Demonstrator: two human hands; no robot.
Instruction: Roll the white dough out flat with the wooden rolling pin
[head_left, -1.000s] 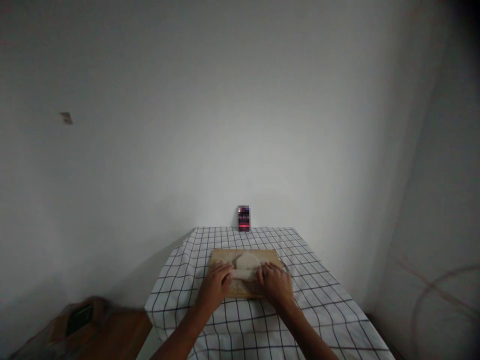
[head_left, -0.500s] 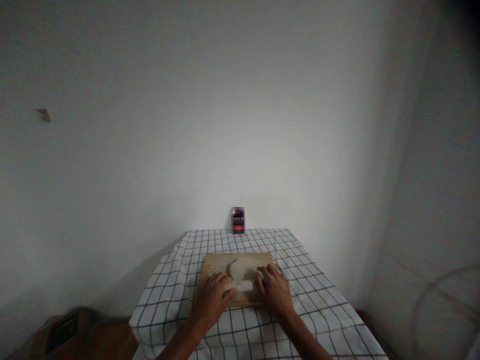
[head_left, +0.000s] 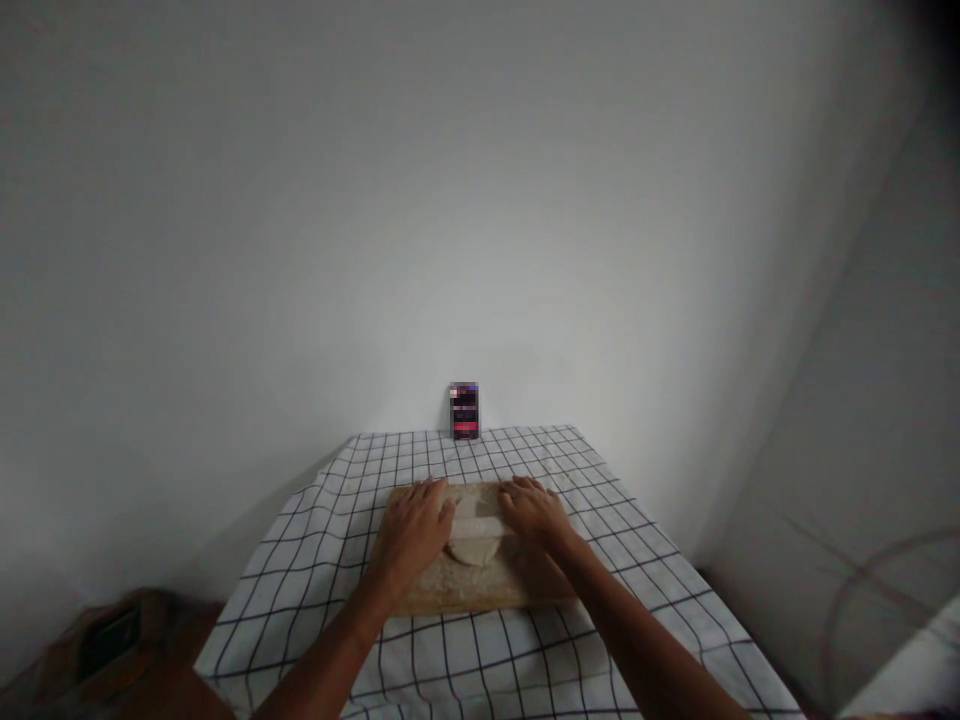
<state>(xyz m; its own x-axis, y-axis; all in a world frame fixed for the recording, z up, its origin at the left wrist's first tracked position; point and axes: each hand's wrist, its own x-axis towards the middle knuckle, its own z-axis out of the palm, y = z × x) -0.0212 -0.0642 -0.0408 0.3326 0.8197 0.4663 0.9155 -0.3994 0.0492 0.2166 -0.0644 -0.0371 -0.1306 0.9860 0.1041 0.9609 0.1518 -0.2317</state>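
Observation:
A pale, flour-dusted rolling pin (head_left: 478,527) lies crosswise over a flat piece of dough (head_left: 474,552) on a wooden board (head_left: 450,596). My left hand (head_left: 417,520) is over the pin's left end, fingers pointing forward and thumb towards the middle. Over the right end rests my right hand (head_left: 534,510), its fingers bent across the pin. Both ends of the pin are hidden beneath my hands. Part of the dough shows on the near side of the pin.
A white cloth with dark checks (head_left: 517,655) covers the table. At its far edge a small dark, pixelated upright object (head_left: 465,411) stands against the wall (head_left: 480,250). A brown object with a dark panel (head_left: 109,643) is on the lower left, beside the table.
Both hands and the rolling pin have moved forward, away from me, across the dough. The dough now shows on the near side of the pin. The view has shifted slightly.

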